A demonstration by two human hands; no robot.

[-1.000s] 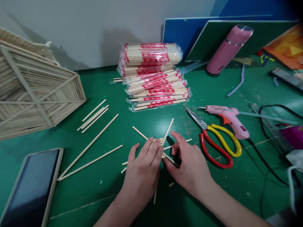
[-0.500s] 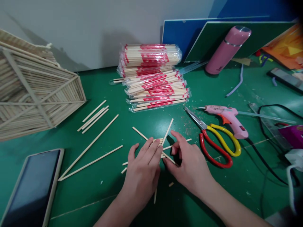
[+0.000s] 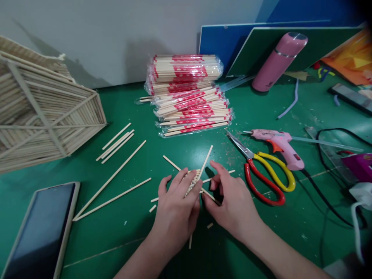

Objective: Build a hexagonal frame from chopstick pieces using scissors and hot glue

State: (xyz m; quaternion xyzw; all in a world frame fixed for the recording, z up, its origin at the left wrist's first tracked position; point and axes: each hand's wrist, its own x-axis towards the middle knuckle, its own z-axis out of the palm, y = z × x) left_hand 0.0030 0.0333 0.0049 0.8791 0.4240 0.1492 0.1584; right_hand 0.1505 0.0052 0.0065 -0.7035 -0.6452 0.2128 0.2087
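Note:
My left hand (image 3: 176, 207) rests near the front of the green table (image 3: 130, 232), its fingers curled round a small bundle of short wooden sticks (image 3: 194, 180) that shows between them. My right hand (image 3: 232, 203) sits just to the right, thumb and fingers pinching at loose crossed sticks (image 3: 205, 162) beside that bundle. A few cut stick pieces (image 3: 152, 208) lie around both hands. Two long sticks (image 3: 112, 199) lie to the left.
Stacked wrapped chopstick packs (image 3: 188, 97) stand behind. Red and yellow scissors (image 3: 264, 174) and a pink glue gun (image 3: 279, 145) lie right of my hands. A stick-built frame (image 3: 43, 112) sits far left, a tablet (image 3: 37, 228) front left, a pink flask (image 3: 279, 58) at the back.
My left fingers have curled and gathered the short sticks into a tighter bundle. The right hand has barely moved.

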